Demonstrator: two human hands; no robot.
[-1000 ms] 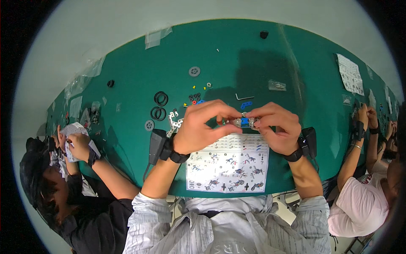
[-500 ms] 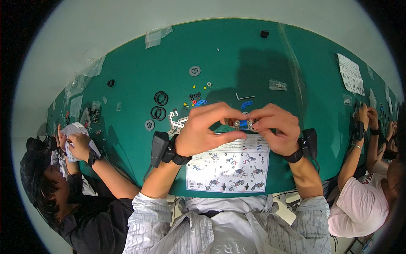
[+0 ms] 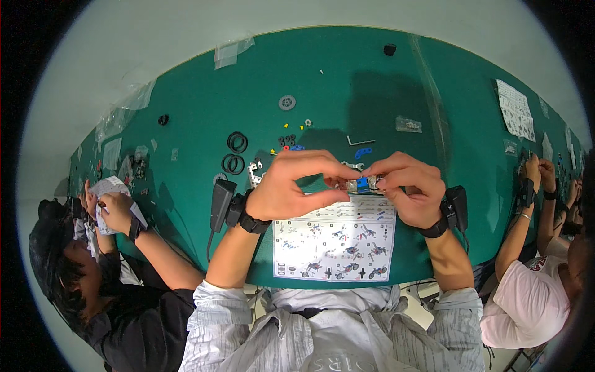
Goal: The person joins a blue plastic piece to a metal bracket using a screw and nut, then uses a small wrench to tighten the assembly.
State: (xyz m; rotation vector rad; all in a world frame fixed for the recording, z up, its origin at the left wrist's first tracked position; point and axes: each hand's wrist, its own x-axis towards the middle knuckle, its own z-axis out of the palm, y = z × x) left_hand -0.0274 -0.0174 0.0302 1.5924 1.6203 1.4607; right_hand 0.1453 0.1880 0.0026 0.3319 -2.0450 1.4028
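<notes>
Left of centre on the green counter (image 3: 198, 99), black rubber rings (image 3: 229, 164) lie in two overlapping pairs, near white perforated pieces (image 3: 253, 173) partly hidden by the left hand (image 3: 291, 185). Just beyond the far edge of a printed sheet (image 3: 334, 243), its thumb and forefinger curve around a small blue-and-silver assembly (image 3: 362, 183); whether they grip it, I cannot tell. The right hand (image 3: 410, 188) pinches the assembly's right end.

Green tabletop (image 3: 471, 149), pale surface (image 3: 167, 46) beyond, soft shadow (image 3: 381, 102)
</notes>
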